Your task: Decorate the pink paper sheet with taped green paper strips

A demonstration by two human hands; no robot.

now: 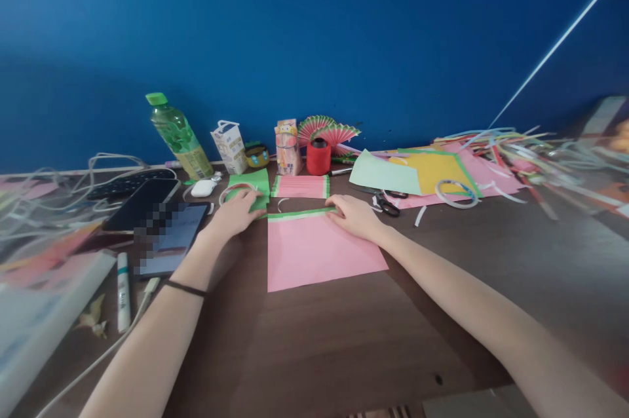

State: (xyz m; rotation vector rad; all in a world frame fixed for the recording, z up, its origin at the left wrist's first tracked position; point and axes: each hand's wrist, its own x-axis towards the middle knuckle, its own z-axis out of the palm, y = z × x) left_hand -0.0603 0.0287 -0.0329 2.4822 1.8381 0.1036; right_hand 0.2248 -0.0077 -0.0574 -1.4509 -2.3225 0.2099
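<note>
A pink paper sheet (314,251) with a green strip along its far edge lies flat on the dark table (295,352). My right hand (356,215) rests on its far right corner, fingers apart. Up and left of the sheet, my left hand (238,211) lies at a green paper (255,183) and a tape roll (230,190), its fingers spread. Between the hands, a little farther back, sits a pleated pink strip (301,187) with green ends.
A green bottle (183,139), a carton (230,148), a red spool (318,157) and paper fans (334,132) stand by the blue wall. Scissors (387,206), another tape roll (457,194) and coloured papers (437,169) lie right; phones (142,205) and a marker (123,293) left.
</note>
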